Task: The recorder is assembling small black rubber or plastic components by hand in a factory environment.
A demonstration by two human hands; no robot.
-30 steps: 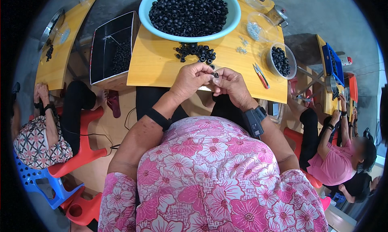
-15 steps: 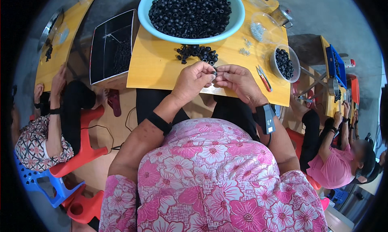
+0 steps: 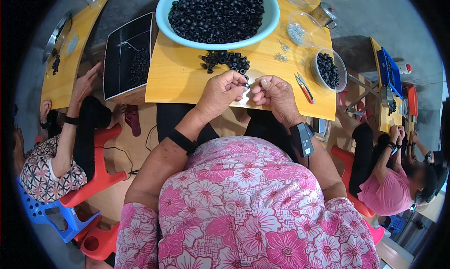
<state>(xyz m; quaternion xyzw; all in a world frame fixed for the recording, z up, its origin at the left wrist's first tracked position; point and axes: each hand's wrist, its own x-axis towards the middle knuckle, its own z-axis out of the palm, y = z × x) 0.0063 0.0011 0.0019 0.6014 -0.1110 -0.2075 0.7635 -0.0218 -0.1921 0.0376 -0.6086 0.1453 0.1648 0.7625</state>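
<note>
My left hand [image 3: 220,91] pinches a small black ring-shaped piece [image 3: 246,85] between thumb and fingertips, over the near part of the yellow table [image 3: 178,83]. Just to its right, my right hand [image 3: 275,94] has thumb and fingertips pressed together; anything between them is too small to make out. The two hands are slightly apart. Right beyond my left hand lies a loose pile of black ring-shaped pieces [image 3: 225,59]. Small clear bits [image 3: 281,57] are scattered farther right, and red-handled thread snips [image 3: 304,88] rest beside my right hand.
A light-blue basin [image 3: 161,27] full of black pieces stands at the far side. To the right are a clear tub [image 3: 342,76] of black pieces, a clear dish [image 3: 313,30] and a metal mug [image 3: 323,15]. A black-lined box [image 3: 115,58] stands left. People sit at both sides.
My hands have separated: the right has drawn slightly away from the left, which keeps the black piece. The person on the left has raised a hand over the table edge.
</note>
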